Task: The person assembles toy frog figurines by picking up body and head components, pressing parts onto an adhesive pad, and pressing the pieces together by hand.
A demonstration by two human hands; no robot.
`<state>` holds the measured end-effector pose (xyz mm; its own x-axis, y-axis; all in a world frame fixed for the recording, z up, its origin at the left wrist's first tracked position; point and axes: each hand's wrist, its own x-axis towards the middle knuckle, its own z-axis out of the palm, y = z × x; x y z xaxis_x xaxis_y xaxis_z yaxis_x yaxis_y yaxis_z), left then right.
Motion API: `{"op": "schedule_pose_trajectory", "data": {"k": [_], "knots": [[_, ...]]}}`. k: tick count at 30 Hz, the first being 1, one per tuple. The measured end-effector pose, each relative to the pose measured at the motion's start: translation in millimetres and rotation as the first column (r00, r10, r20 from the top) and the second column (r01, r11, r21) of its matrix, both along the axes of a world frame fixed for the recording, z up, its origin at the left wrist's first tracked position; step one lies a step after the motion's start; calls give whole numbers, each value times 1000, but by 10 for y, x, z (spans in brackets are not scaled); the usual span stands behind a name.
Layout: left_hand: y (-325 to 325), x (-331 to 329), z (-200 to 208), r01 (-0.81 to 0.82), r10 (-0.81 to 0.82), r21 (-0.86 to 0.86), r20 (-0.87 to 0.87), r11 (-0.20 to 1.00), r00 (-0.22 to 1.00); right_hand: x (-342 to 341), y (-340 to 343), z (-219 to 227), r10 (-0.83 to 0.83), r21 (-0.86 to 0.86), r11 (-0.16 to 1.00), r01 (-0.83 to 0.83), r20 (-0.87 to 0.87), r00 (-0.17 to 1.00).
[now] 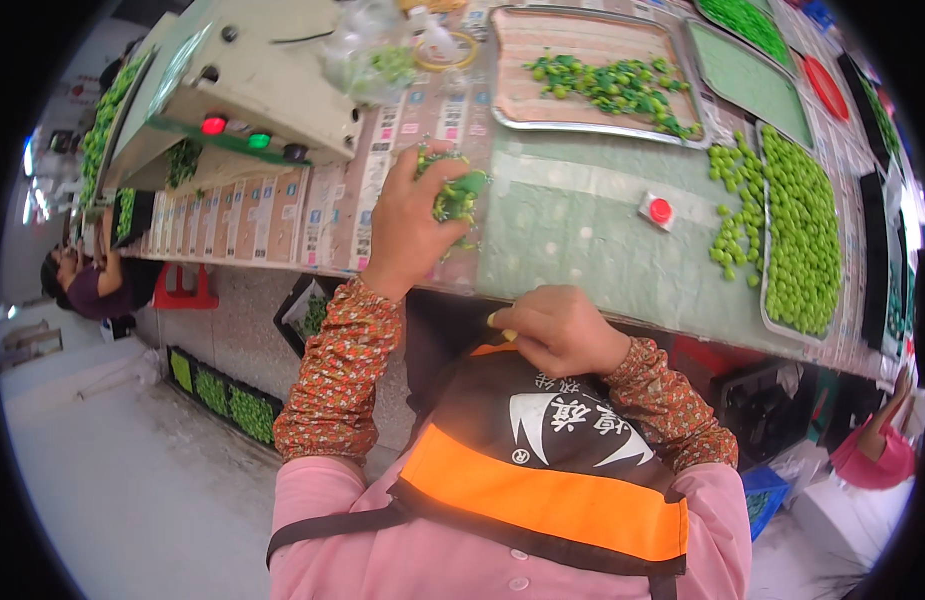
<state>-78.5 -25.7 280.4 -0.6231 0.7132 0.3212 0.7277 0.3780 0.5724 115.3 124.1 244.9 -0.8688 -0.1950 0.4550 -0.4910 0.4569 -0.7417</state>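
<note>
My left hand (410,225) is curled around a bunch of green leafy pieces (460,195) with small light-green round parts, held over the table's near edge. Closer to my body, in front of the black and orange apron, my right hand (564,328) is closed in a pinch. Something small and yellow-green (498,323) shows at its fingertips, too small to name. A metal-rimmed tray (522,95) beyond my hands holds more leafy green pieces (612,88). At the right, smooth green bead-like pieces (800,235) fill a long tray, and several lie loose beside it.
A beige machine box (272,70) with red, green and black buttons stands at the left. A small white block with a red button (659,211) sits on the green table cover (572,240). Clear plastic bags (367,45) lie behind. Other people are at the far left and right.
</note>
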Motion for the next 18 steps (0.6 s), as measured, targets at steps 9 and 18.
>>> {"op": "schedule_pose_trajectory", "data": {"k": [9,18], "knots": [[435,111,-154,71,-144,-264,-271,962,952,646,197,-33,-134,11,991,134,4,991],[338,88,-77,114,-197,-342,-221,933,955,1167,872,220,-571,100,821,562,114,813]]}}
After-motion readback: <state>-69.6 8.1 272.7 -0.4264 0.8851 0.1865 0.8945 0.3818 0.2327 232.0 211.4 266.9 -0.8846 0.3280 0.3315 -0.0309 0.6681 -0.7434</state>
